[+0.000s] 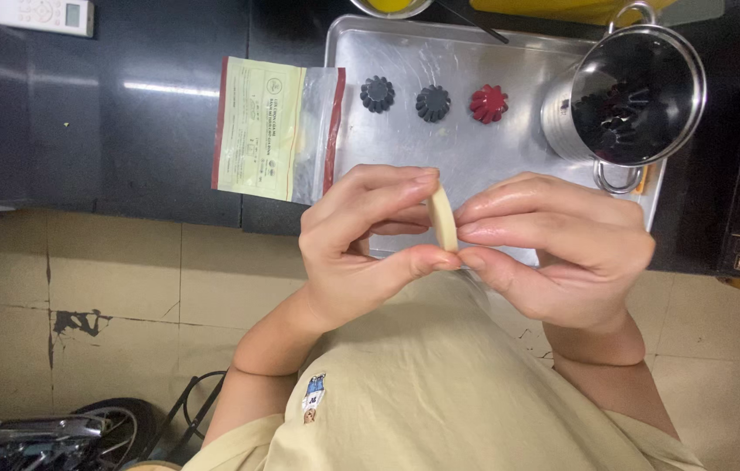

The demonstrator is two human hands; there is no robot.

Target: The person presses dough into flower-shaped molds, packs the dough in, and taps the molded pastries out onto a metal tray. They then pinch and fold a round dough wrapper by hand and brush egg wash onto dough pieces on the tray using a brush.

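Both hands pinch a flat, pale round of dough (443, 217), held on edge over the near rim of a metal baking tray (474, 148). My left hand (361, 240) grips it with thumb below and fingers on top. My right hand (553, 249) meets it from the other side with thumb and fingertips. On the tray behind stand two dark fluted moulds (378, 93) (433, 103) and a red fluted mould (488, 103).
A steel pot (636, 92) holding dark moulds sits on the tray's right end. A red-edged plastic packet (274, 129) lies left of the tray on the dark counter. A white remote (45, 15) is far left. Tiled floor lies below the counter.
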